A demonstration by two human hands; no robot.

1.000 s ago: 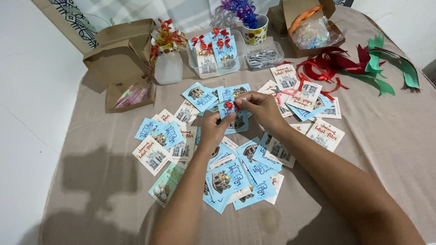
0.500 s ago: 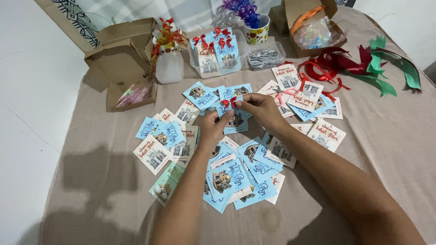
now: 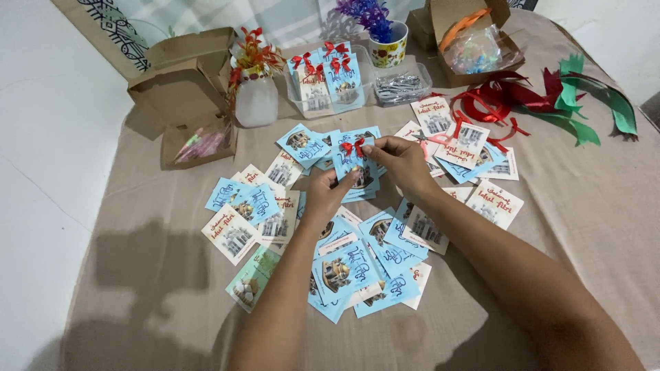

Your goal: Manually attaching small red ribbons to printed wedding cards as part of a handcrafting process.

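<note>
Head view: your left hand [image 3: 328, 194] grips the near edge of a blue card [image 3: 355, 167], held just above the spread of cards [image 3: 344, 268] at mid-table. Your right hand [image 3: 404, 163] pinches the card's far right corner, fingertips [image 3: 369, 146] beside the small red bow [image 3: 353, 146] on its top. Far left sit brown boxes [image 3: 180, 79] and a white bottle [image 3: 256, 99]; red and green ribbons [image 3: 550, 96] lie far right.

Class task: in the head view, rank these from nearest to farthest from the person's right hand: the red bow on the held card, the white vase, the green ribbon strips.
From the right hand:
1. Red bow, at the fingertips, on the held blue card.
2. White vase, back left.
3. Green ribbon strips, far right.
</note>
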